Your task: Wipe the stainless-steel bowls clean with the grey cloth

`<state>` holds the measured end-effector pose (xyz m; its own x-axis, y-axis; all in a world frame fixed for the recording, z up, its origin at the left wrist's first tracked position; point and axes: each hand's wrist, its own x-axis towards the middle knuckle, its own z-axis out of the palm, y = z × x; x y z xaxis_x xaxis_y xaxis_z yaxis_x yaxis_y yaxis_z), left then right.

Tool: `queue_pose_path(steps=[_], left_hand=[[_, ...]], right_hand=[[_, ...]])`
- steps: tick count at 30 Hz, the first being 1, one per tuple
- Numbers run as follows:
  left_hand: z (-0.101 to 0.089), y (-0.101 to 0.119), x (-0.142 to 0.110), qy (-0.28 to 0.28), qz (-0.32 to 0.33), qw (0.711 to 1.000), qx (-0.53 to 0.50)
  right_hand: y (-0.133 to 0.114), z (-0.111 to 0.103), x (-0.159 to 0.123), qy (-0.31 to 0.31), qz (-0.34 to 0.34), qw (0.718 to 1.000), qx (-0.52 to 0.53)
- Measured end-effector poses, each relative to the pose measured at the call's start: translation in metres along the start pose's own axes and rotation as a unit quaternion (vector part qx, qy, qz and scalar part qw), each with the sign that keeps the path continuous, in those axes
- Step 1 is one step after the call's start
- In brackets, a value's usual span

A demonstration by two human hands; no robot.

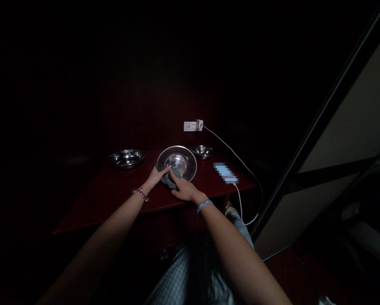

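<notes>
A shiny metal bowl (181, 159) is tilted toward me over the dark red desk, its inside facing me. My left hand (153, 178) is closed on the bowl's left rim, with the thumb reaching over the inside. A grey-green cloth (170, 181) is bunched at the near rim. My right hand (186, 189) presses this cloth against the bowl, and its fingers are partly hidden by the cloth and rim. Whether the bowl's base touches the desk I cannot tell.
On the desk (113, 199) a metal dish (127, 159) sits left and a smaller metal bowl (202, 151) behind right. A phone (225, 173) lies at the right, its white cable (239, 203) hanging past the edge. A charger (199, 125) is plugged into the wall socket (190, 126).
</notes>
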<state>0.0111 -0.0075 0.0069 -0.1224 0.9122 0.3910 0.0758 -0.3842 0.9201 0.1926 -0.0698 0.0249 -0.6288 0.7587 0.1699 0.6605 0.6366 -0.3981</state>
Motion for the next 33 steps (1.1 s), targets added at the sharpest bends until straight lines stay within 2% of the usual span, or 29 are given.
queue_pose_path(steps=[9, 15, 22, 29, 33], left_hand=[[-0.001, -0.002, 0.000, 0.004, 0.001, 1.000, -0.011], [-0.001, -0.002, 0.000, 0.003, -0.005, 1.000, 0.000], [-0.001, -0.003, 0.002, 0.003, 0.001, 1.000, 0.002], [-0.003, -0.008, 0.004, 0.006, -0.005, 1.000, 0.004], [-0.003, -0.009, 0.004, 0.002, 0.004, 1.000, 0.001]], right_hand=[[0.001, 0.001, 0.002, 0.000, 0.006, 1.000, 0.005], [0.006, 0.006, 0.005, 0.007, -0.032, 0.999, -0.008], [0.008, 0.010, 0.006, 0.017, -0.036, 0.999, -0.010], [0.004, 0.007, 0.005, 0.010, -0.034, 0.999, -0.018], [-0.002, 0.003, 0.002, 0.002, -0.008, 1.000, -0.019]])
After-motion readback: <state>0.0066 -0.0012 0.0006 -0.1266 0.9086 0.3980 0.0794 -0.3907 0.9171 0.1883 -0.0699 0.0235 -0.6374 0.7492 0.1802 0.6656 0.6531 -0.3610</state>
